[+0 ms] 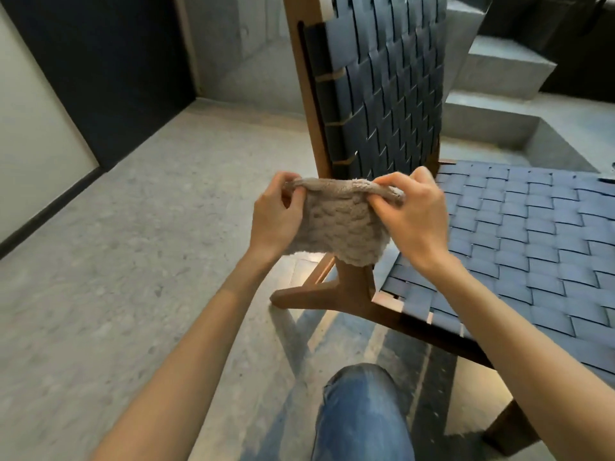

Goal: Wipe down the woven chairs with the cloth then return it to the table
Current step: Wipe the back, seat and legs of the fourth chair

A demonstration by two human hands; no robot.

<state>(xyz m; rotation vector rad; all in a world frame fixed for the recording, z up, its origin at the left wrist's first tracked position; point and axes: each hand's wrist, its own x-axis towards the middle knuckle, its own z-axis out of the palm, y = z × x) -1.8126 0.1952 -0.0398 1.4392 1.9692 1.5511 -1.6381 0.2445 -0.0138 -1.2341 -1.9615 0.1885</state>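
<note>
Concrete floor [133,227], concrete steps [499,71] behind the chair [382,94], dark wall panel [100,61] well to the chair's left. Counter not in view.

Cloth [339,227]: beige, fluffy, held in the air in front of the chair's back post, just beside the seat's rear corner. Doesn't appear to touch the weave.

Left grip [276,214]: fingers curled, pinching the cloth's top left edge. Right grip [416,217]: same on the top right edge. Cloth hangs stretched between them.

My read: refolding or turning the cloth to set up a wipe pass. Can't tell how much of the chair is done. No second chair visible.

Risks:
- Hold is on the top edge only. If one side slips, the cloth flops and could land on the floor, pick up grit and drag it across the straps.
- Fluffy pile could snag on strap edges or the slots in the chair's wooden frame.
- Knee [362,410] is close to the chair's side rail, so leaning in could shove the chair.

Containers: none in view.
</note>
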